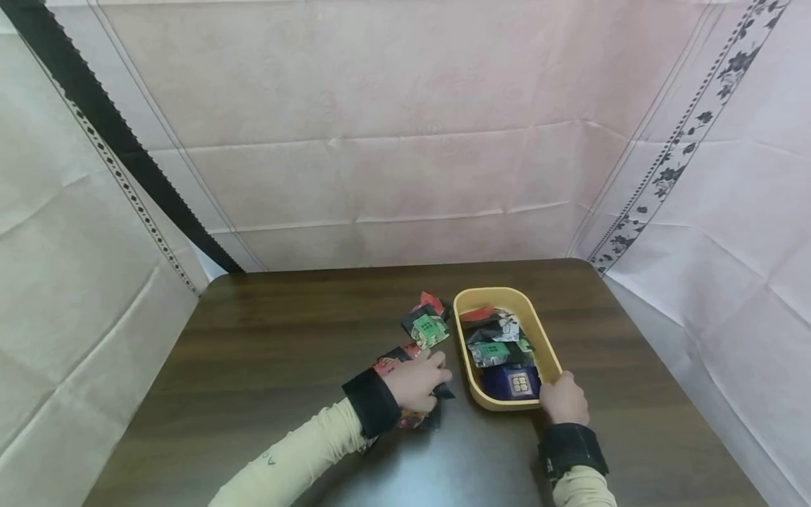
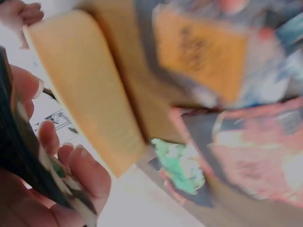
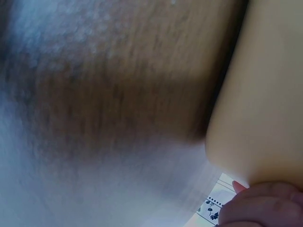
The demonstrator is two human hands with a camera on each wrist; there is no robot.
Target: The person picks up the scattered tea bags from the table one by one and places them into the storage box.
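My left hand is just left of a yellow plastic bin, pinching a dark snack packet between thumb and fingers. Most of this packet is hidden by the hand in the head view. My right hand grips the bin's near right corner. Inside the bin lie several packets, among them a dark blue packet in front and a green-labelled packet. Below and beside my left hand are a red packet and an orange-labelled packet on the table.
A black packet with a green label and a red-topped packet lie left of the bin's far end. The brown wooden table is bordered by white hanging cloth at the back and sides.
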